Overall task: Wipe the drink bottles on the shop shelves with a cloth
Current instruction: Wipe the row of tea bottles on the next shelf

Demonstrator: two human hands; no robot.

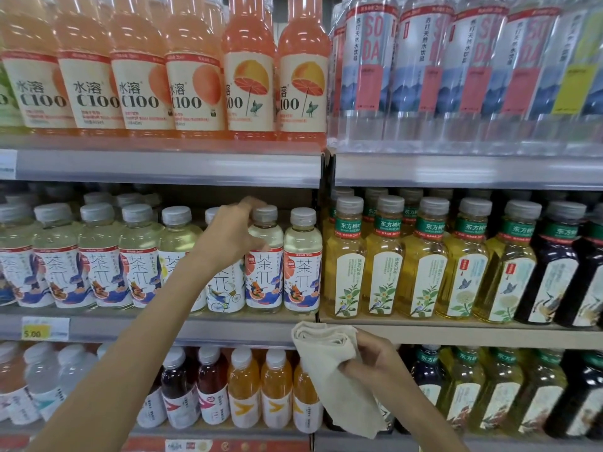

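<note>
My left hand (233, 234) reaches into the middle shelf, with fingers and thumb curled round the shoulder of a pale tea bottle (264, 282) that has a grey cap and a white illustrated label. The bottle stands upright, second from the right in its row. Lower down, in front of the shelf edge, my right hand (370, 357) grips a folded beige cloth (326, 352). The cloth's loose end hangs down over the bottles below and touches no bottle on the middle shelf.
Orange C100 bottles (195, 76) and clear soda water bottles (421, 66) fill the top shelf. Yellow tea bottles (385, 265) stand right of the divider. The bottom shelf holds dark and orange juice bottles (244, 389). A yellow price tag (36, 332) sits on the rail.
</note>
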